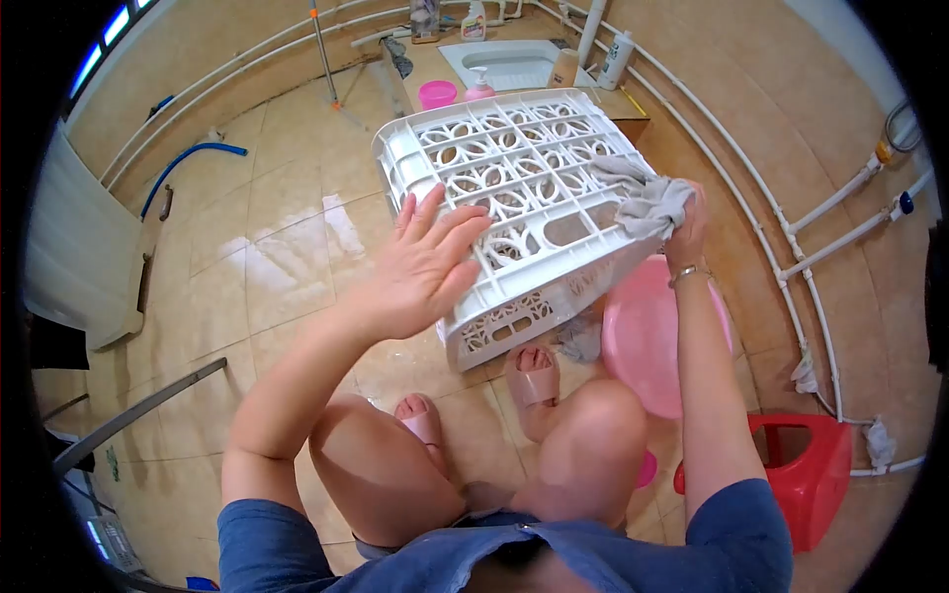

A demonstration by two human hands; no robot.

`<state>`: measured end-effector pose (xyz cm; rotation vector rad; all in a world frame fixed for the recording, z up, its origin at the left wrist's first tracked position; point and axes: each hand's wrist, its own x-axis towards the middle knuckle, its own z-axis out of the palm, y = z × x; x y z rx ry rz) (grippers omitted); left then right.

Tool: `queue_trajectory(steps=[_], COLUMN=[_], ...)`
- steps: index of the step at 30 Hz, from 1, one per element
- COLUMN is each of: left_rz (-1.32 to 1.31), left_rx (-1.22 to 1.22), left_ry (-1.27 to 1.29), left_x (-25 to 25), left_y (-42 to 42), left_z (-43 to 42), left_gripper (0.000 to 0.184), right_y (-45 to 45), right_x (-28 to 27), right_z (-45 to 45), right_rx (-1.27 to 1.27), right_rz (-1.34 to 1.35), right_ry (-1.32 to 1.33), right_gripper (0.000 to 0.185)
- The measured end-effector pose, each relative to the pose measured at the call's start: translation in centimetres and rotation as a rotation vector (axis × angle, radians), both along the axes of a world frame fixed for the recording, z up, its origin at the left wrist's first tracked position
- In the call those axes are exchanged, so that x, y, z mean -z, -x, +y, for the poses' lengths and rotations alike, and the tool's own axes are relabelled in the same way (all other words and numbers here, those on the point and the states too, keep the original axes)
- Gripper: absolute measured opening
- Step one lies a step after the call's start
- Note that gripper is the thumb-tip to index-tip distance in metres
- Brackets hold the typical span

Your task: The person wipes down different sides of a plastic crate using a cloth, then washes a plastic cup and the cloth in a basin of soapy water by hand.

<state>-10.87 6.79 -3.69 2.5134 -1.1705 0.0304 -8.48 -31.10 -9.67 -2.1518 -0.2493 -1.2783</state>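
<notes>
A white plastic basket (514, 193) with a cut-out leaf pattern is tilted in front of my knees, its latticed bottom facing up. My left hand (425, 262) lies on its left part with the fingers spread. At the basket's right edge, my right hand (689, 222) grips a grey cloth (647, 198), which rests against the lattice. Below the basket, another grey cloth (580, 338) lies on the floor beside a pink basin (643, 331).
A red plastic stool (813, 484) stands at the lower right. White pipes (741, 168) run along the right wall. At the back are a squat toilet (504, 67), several bottles and a small pink bowl (437, 95). A blue hose (193, 150) lies at the left.
</notes>
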Motion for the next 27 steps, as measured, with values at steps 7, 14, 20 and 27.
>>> queue_trajectory(steps=[7,14,20,27], left_rz=[-0.124,-0.246,-0.482,0.320], left_rx=[-0.031,-0.122,-0.220,-0.342], left_ry=[0.106,0.262,0.426,0.883], left_x=[1.4,1.8,2.1,4.5], left_y=[0.7,1.8,-6.0,-13.1], left_z=[-4.0,-8.2,-4.0,0.4], left_gripper=[0.044,0.040,0.028,0.038], right_y=[-4.3,-7.2,-1.4,5.7], right_x=[0.0,-0.6,-6.5,-5.1], right_z=[-3.9,-5.8,1.8,10.7], right_rx=[0.061,0.168,0.168,-0.258], right_rz=[0.131,0.079,0.145,0.202], right_ry=[0.241,0.354,-0.008,0.257], right_gripper=[0.029,0.026,0.024,0.018])
